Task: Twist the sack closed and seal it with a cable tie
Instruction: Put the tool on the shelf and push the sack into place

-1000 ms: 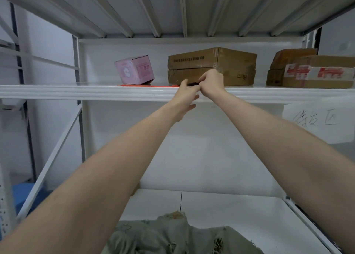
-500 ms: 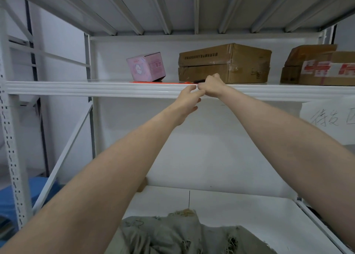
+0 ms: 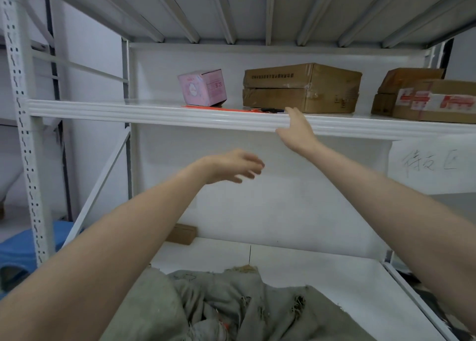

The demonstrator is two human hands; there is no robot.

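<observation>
Overhead, the right hand (image 3: pixel 296 132) is touching the upper shelf (image 3: pixel 128 110) edge, fingers straight and empty, just beside the red ties (image 3: pixel 219 107). The left hand (image 3: pixel 231 165) is hovering below, relaxed, holding nothing. The sack (image 3: pixel 231 302) is lying crumpled on the lower shelf (image 3: pixel 334 276).

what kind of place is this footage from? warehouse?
Probably a stockroom or small warehouse: white metal racking with perforated uprights, taped cardboard cartons stored on it, and a handwritten paper sign on the right. A grey sack lies on the lower shelf.
</observation>
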